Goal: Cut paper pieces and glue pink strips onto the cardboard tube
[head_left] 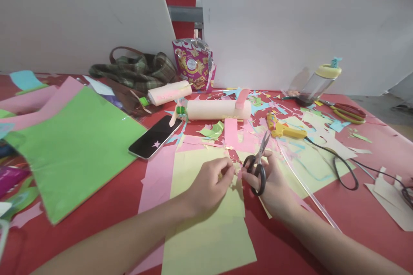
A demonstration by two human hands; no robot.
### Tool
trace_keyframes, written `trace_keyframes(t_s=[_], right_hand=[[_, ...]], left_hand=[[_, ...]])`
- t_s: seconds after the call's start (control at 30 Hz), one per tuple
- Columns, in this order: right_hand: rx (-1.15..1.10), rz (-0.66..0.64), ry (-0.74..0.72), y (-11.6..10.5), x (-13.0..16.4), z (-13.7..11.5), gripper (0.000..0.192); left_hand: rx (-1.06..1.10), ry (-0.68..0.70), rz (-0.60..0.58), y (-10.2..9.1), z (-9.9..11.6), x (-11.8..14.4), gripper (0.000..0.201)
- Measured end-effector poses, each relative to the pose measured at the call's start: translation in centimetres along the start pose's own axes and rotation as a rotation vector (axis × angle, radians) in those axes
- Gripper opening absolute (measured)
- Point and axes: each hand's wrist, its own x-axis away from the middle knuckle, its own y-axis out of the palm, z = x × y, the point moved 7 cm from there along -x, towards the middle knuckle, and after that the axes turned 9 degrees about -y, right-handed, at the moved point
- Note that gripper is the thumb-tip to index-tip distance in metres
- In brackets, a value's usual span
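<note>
Paper scrap (232, 175) is being pinched in left hand (209, 182) fingertips just above yellow sheet (206, 223) on worktop (322, 206), scissors (258, 165) being gripped in right hand (274, 184), blades slightly parted and pointing away; trimming step judged underway, steadier feeding into blades likely being called for.

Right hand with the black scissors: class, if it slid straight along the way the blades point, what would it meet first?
Probably the yellow glue gun: the scissors in the right hand aim up and slightly right over paper scraps, though depth is unclear.
</note>
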Motion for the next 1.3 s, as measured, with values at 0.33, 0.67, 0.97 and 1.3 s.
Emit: trace_keyframes(t_s=[0.33,0.67,0.97,1.3], right_hand=[[0.084,-0.026,-0.013,-0.2,0.1,-0.1,0.033],[0.064,-0.056,0.011,0.2,0.1,0.0,0.039],[0.069,-0.076,0.005,0.1,0.3,0.2,0.034],[0.086,-0.100,-0.015,0.3,0.5,0.3,0.033]], left_hand=[[-0.539,-0.132,-0.055,-6.8,-3.6,-3.4,0.023],[-0.727,-0.192,-0.149,-7.3,-6.0,-3.3,0.028],[-0.701,-0.252,-0.118,-9.3,-5.2,-3.3,0.026],[-0.832,-0.353,-0.042,-12.7,-7.1,-3.2,0.026]])
